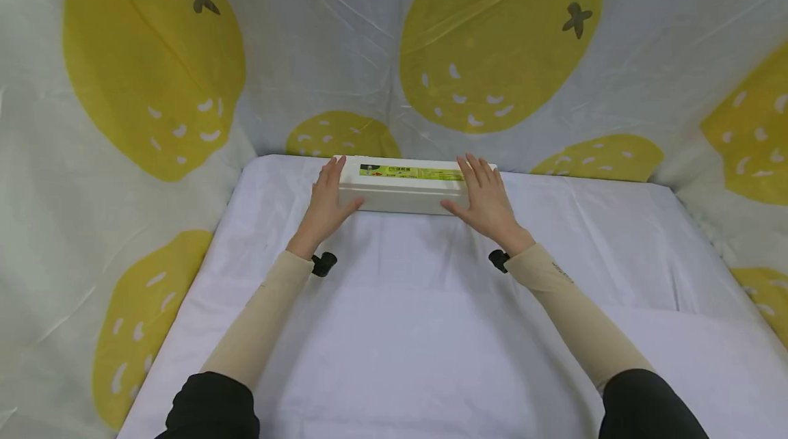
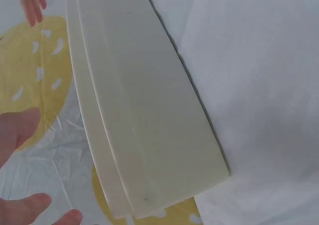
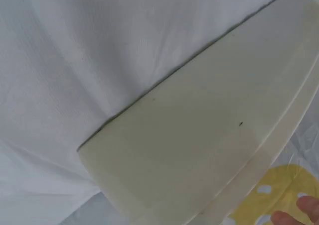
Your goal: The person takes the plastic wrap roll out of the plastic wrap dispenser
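A long white box (image 1: pixel 400 200) with a green-and-yellow label (image 1: pixel 411 173) on its lid lies crosswise at the table's far edge. My left hand (image 1: pixel 326 205) is at its left end, fingers extended and thumb spread toward the front face. At the right end is my right hand (image 1: pixel 490 205), posed much the same with its thumb pointing inward. In the left wrist view a gap shows between the fingers (image 2: pixel 27 208) and the box (image 2: pixel 154 115). The right wrist view catches only fingertips (image 3: pixel 309 207) beyond the lid edge, apart from the box's pale side (image 3: pixel 184 115).
White cloth (image 1: pixel 400 343) covers the table. Behind and beside it hangs a pale curtain (image 1: pixel 345 35) printed with large yellow lemons, close to the far edge. Small black wrist devices (image 1: pixel 323 264) sit under both wrists.
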A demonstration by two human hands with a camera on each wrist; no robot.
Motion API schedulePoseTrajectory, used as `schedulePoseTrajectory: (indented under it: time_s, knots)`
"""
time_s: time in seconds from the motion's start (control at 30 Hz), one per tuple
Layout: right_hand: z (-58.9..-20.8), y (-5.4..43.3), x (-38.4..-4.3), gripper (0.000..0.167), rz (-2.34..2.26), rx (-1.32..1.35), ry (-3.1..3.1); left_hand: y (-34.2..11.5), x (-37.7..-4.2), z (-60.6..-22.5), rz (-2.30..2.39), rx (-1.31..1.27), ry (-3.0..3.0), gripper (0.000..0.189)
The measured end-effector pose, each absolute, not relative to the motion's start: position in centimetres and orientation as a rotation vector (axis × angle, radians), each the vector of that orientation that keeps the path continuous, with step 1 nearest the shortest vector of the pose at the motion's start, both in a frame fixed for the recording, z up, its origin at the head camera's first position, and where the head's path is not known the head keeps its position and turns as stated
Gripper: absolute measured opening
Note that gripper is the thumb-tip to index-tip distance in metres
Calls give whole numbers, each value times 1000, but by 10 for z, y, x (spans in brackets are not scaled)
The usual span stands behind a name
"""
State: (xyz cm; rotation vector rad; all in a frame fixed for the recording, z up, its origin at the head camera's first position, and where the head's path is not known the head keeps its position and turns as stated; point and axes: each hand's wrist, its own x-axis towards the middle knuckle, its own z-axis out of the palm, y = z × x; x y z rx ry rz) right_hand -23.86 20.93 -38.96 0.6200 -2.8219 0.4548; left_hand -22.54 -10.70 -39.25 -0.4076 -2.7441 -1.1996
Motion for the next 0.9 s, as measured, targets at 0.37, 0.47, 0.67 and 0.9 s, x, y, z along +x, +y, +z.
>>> schedulePoseTrajectory:
  time_s: [0.37, 0.47, 0.67, 0.9]
  knots:
    - [-377, 210, -253, 100, 535, 776, -2786, -129, -243, -399, -2005, -62, -2467, 93]
    - [-375, 208, -256, 102, 559, 822, -2777, -133, -248, -404, -2193, 5, -2403, 93]
    - [-371, 202, -264, 106, 569, 903, -2785, -139, -257, -415, -2366, 126, -2352, 89]
    - [-364, 192, -272, 108, 563, 971, -2850, -138, -267, -419, -2427, 183, -2369, 89]
